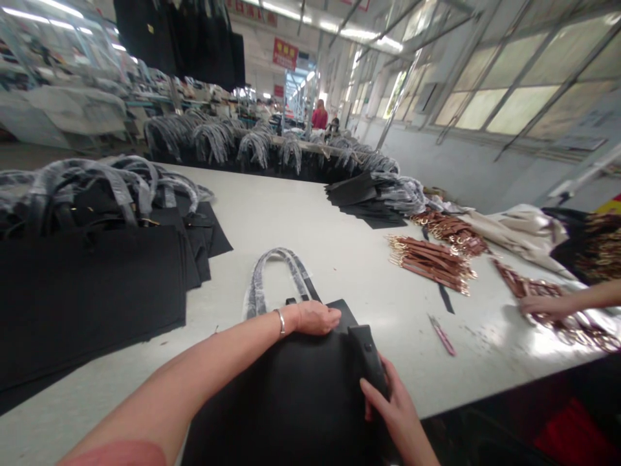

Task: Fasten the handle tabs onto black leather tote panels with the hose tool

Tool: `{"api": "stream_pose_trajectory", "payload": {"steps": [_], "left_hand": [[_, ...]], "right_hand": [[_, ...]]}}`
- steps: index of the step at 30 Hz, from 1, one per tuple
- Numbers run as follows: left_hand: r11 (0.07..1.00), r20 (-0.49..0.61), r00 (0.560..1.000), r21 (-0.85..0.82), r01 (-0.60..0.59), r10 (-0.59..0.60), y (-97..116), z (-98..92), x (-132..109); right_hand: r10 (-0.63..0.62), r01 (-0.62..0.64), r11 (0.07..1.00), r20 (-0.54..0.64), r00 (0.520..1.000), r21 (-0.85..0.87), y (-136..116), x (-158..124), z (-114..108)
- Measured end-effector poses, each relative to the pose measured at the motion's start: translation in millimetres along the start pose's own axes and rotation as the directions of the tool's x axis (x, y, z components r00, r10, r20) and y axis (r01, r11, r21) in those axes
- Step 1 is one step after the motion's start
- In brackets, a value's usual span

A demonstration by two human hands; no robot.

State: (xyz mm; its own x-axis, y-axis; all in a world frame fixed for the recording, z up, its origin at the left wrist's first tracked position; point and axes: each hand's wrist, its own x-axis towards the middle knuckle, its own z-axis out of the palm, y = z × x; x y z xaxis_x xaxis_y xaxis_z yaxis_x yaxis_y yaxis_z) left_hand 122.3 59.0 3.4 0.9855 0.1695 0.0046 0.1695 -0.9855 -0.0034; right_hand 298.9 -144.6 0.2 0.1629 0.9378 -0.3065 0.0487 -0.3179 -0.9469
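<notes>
Black bag (301, 388) lying flat at the bottom centre of the frame, on the near edge of the white worktop (291, 213), wrapped handles (276, 272) stretched away toward the middle. Left hand (315, 317) laid palm-down on the top rim, fingers together and flat, pressing rather than gripping. Right hand (392, 404) closed on the bag's right-hand edge, thumb and fingers pinching just below the side tab (369, 353).

Likely trouble: seemingly hanging partly past the worktop's edge, so apt to slide off toward the lap with any easing of the flat hand during a pull from the other. Also some chance of creasing the soft panel under a hard pinch, or of tearing the film on the handles by dragging. Small pink tool (442, 335) lying loose just right of centre — close enough to scratch on a careless swing. Brown straps (431, 259) and a co-worker's hand (543, 304) further right, well apart.
</notes>
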Motion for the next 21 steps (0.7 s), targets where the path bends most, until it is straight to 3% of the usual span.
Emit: {"api": "stream_pose_trajectory", "payload": {"steps": [4, 6, 9, 11, 17, 19, 21], "left_hand": [[0.985, -0.003, 0.986, -0.038, 0.167, -0.167, -3, 5.8, 12], [0.944, -0.017, 0.945, -0.055, 0.324, -0.325, -5, 7.9, 16], [0.804, -0.048, 0.804, -0.095, 0.587, -0.593, -6, 6.6, 11], [0.716, -0.066, 0.715, -0.134, 0.685, -0.696, 0, 1.9, -2], [0.621, -0.155, 0.602, -0.233, 0.748, -0.783, 55, -11.3, -47], [0.614, -0.166, 0.592, -0.259, 0.746, -0.789, 72, -7.1, -55], [0.632, -0.174, 0.609, -0.260, 0.730, -0.774, 81, 1.0, -59]], "right_hand": [[-0.005, 0.005, 1.000, 0.005, 1.000, -0.015, -3, -4, 2], [0.001, -0.001, 1.000, -0.006, 1.000, -0.008, -2, -6, 3], [0.001, -0.001, 1.000, -0.013, 1.000, -0.008, 2, -5, 2], [0.003, -0.003, 0.999, 0.010, 1.000, -0.033, 0, -2, 0], [0.134, -0.111, 0.986, 0.198, 0.971, -0.121, -41, 11, -7], [0.181, -0.147, 0.980, 0.287, 0.941, -0.135, -58, 17, -5], [0.250, -0.203, 0.965, 0.353, 0.902, -0.165, -70, 27, -1]]}}
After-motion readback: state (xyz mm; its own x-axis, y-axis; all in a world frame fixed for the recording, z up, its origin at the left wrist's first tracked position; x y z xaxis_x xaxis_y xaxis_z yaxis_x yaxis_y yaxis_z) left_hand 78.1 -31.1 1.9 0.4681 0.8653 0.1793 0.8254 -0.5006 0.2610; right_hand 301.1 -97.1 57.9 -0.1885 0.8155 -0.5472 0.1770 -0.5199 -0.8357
